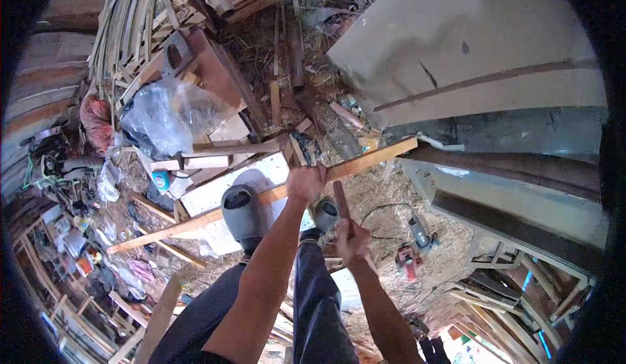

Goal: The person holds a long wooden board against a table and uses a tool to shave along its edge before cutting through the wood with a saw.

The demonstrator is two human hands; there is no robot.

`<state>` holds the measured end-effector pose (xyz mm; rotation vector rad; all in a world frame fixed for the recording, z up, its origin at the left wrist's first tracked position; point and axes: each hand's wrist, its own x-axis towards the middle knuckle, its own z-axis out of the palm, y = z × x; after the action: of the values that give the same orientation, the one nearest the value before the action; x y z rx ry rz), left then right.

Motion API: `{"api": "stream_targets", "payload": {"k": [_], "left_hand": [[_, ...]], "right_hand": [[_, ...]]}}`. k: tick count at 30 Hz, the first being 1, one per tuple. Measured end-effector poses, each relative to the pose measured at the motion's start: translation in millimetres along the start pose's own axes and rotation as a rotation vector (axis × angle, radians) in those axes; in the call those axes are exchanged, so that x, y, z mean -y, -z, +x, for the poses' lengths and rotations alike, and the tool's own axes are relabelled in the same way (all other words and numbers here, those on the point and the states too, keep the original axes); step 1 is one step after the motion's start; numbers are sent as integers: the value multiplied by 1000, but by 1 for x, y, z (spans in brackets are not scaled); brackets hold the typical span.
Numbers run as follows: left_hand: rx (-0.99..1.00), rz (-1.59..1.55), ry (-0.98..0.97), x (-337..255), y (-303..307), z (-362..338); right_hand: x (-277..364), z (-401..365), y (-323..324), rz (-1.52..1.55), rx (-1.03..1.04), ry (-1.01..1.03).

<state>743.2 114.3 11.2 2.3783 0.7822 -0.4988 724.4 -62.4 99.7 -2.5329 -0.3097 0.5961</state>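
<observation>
My left hand (pixel 306 183) is closed around a long, narrow wooden strip (pixel 372 160) that runs slantwise across the view, past my shoes. A flat reddish-brown wooden piece (pixel 342 200) is in my right hand (pixel 353 240), fingers wrapped round it. Its upper end comes close to the strip, just right of my left hand. Below the strip, my grey clog (pixel 242 217) overlaps a white board (pixel 272 167) on the ground. The other clog (pixel 325 215) shows between my two hands.
A blue tape measure (pixel 161 180) lies left of the white board. Clear plastic sheeting (pixel 173 116) and a handsaw (pixel 176 54) rest at upper left. On the right stand a large pale panel (pixel 469 44), a corded power tool (pixel 418 232) and a red tool (pixel 407 263). Sawdust covers the ground.
</observation>
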Motion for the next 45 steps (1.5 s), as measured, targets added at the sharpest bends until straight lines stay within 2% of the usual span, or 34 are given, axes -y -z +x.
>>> {"api": "stream_targets", "payload": {"k": [2, 4, 6, 7, 8, 11, 13, 14, 16, 20, 22, 23, 26, 27, 29, 30, 31, 34, 35, 38, 40, 41, 42, 45], "left_hand": [[18, -9, 38, -8, 17, -1], [-14, 15, 7, -5, 12, 1], [-35, 6, 56, -10, 15, -3], [-20, -4, 65, -7, 15, -2], [-9, -16, 73, -7, 15, 0], [-10, 27, 55, -9, 19, -2], [-31, 32, 40, -6, 13, -3], [-56, 31, 20, -5, 9, -1], [-26, 50, -22, 3, -2, -3], [-20, 10, 64, -7, 8, 3], [-51, -17, 119, -9, 10, -3], [-49, -27, 126, -10, 13, -7], [-78, -43, 124, -14, 14, -12], [-124, -50, 100, -10, 10, -8], [-183, -74, 39, -3, -2, -4], [-191, -83, 35, -6, 1, -2], [-185, -81, 57, -7, 4, -4], [-176, -82, 58, -4, 4, -3], [-170, -89, 38, -4, 1, -3], [-79, -71, 4, 0, -1, 0], [-24, -43, 3, -6, 24, -2], [51, -13, -20, -15, 30, -8], [78, 48, -65, -4, 26, -5], [74, -79, 58, -12, 29, -7]], "right_hand": [[-45, 3, -3, 340, 87, 91], [-81, 9, -30, 313, 147, 136], [-106, 8, -55, 217, 115, 253], [-112, 16, -65, 279, 2, 424], [-118, 14, -68, 284, -1, 428], [-95, 9, -44, 287, -21, 361], [-62, 3, 9, 243, 259, 139], [-28, 4, 47, 236, 262, 139], [48, 8, 114, 145, 544, -260], [70, -14, 146, 103, 410, -138], [69, -28, 153, 150, 260, -50], [72, -25, 152, 140, 267, -48], [85, 4, 144, -64, 430, -273], [94, 15, 148, 31, 384, -237], [99, 15, 152, 10, 384, -218], [103, 19, 152, 2, 376, -192], [123, 20, 157, -10, 431, -300], [116, 14, 144, -76, 442, -174], [117, 14, 146, -47, 442, -218], [114, 16, 139, -77, 438, -197], [104, 35, 108, -34, 386, -157], [100, 46, 94, 11, 320, -144], [119, 96, 63, 35, 307, -130], [97, 93, 64, 23, 337, -188]]}}
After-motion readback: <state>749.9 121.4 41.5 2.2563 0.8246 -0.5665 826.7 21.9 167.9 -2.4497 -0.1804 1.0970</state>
